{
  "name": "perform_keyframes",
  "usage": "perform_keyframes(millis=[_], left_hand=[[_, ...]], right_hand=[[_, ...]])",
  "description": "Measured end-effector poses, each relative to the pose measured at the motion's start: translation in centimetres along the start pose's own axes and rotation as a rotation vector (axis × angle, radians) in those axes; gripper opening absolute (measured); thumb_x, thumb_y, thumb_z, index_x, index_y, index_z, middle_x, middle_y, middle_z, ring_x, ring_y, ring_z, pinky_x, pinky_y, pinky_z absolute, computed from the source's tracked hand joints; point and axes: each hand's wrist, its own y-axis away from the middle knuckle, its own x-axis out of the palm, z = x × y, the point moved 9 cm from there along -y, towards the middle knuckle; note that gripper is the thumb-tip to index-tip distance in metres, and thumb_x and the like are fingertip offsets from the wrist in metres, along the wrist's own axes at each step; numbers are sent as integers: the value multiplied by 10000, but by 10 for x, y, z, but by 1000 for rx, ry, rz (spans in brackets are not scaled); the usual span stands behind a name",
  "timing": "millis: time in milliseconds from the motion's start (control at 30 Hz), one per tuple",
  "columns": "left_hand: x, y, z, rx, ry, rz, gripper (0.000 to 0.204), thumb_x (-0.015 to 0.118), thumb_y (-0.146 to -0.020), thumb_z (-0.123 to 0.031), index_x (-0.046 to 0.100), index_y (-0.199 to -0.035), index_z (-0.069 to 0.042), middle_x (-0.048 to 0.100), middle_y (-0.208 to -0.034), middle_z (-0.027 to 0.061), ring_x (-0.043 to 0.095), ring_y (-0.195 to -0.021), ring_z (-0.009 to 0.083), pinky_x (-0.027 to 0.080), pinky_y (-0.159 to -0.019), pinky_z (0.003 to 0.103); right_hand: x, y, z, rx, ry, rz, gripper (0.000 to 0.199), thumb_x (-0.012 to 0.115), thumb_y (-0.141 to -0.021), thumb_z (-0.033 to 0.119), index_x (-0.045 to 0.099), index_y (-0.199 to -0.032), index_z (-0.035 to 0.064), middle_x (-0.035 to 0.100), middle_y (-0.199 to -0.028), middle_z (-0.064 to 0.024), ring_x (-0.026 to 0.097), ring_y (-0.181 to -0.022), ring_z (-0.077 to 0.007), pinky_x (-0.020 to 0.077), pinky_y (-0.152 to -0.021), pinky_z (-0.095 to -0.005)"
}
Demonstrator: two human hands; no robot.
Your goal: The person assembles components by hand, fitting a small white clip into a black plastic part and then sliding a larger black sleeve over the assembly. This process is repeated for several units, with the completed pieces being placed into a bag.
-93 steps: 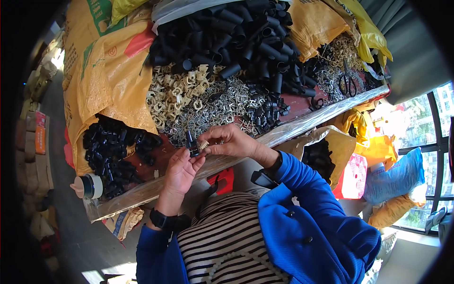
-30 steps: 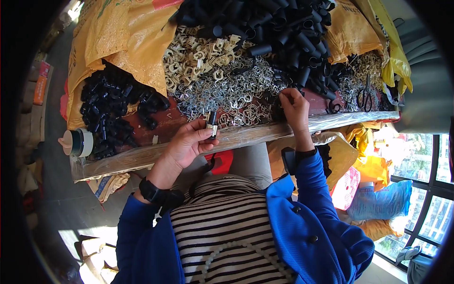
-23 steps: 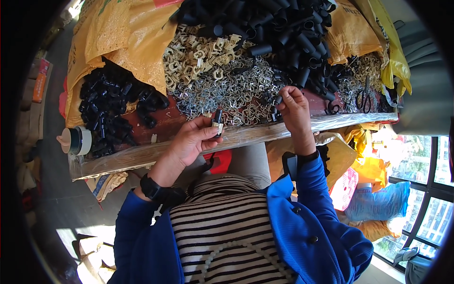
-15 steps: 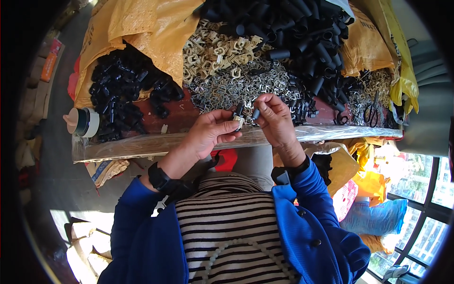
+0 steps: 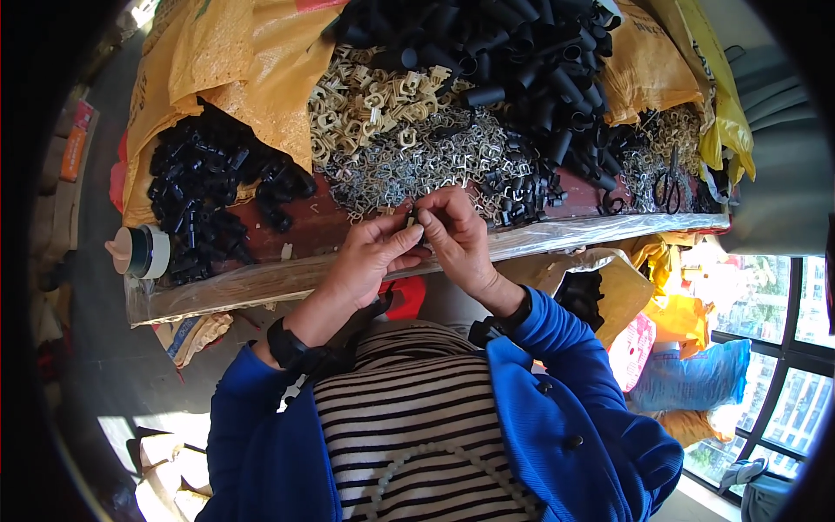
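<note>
Just above the table's front edge, my two hands meet fingertip to fingertip. My left hand [image 5: 365, 261] is closed, thumb and fingers pinching a small black-and-cream plastic part [image 5: 414, 217] mostly covered by the fingers. Against the same spot presses my right hand [image 5: 461, 246], also closed in a pinch on a small dark plastic piece, now largely hidden. Beyond the hands lies a heap of small silver metal clips [image 5: 409, 165]. Cream plastic clips [image 5: 374, 100] are piled behind them, and small black blocky parts [image 5: 522, 191] lie to the right.
Black plastic tubes [image 5: 557, 87] are heaped at the back. More black parts [image 5: 200, 183] spill from an orange woven sack [image 5: 235, 70] at left, near a lidded tub [image 5: 148, 252]. Scissors [image 5: 668, 187] lie at right. Plastic film wraps the table edge [image 5: 557, 233].
My right hand has moved left and brought its small dark piece against the part in my left hand. The view has shifted slightly, so the table appears farther left.
</note>
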Motion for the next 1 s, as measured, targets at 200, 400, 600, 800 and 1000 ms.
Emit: perform_keyframes(millis=[200,400,600,800,1000], left_hand=[[1,-1,-11,64,-101,132,213,485,-826,-156,517,-966,1,556,-814,56,564,-669,122,478,-586,201],[3,2,-17,146,-266,214,212,459,-838,-151,505,-961,16,562,-841,81,562,-666,120,474,-586,199],[7,2,-18,142,-245,157,245,482,-823,-113,452,-1025,23,567,-880,97,570,-725,130,471,-618,207],[-8,2,-13,99,-263,130,311,494,-813,-88,409,-1090,24,562,-917,106,571,-777,143,467,-655,216],[-23,4,-12,119,-242,105,291,493,-815,-87,433,-1078,23,548,-895,68,550,-762,115,459,-660,212]], right_hand=[[-82,-16,-5,-28,314,-267,138,579,-742,59,513,-855,14,477,-751,-43,464,-634,-94,393,-552,-225],[-203,-31,-31,47,1030,-544,333,601,-720,211,487,-959,10,525,-805,-109,515,-674,-202,420,-622,-281],[-198,-41,-60,175,1230,-356,457,572,-712,312,466,-1026,-2,541,-905,-192,536,-811,-322,424,-700,-353],[-203,-33,-53,173,1162,-368,481,596,-698,286,453,-1058,0,553,-915,-178,555,-818,-268,431,-696,-316],[-228,-11,-7,109,967,-573,403,600,-713,234,482,-1019,0,575,-834,-98,564,-689,-167,443,-618,-263]])
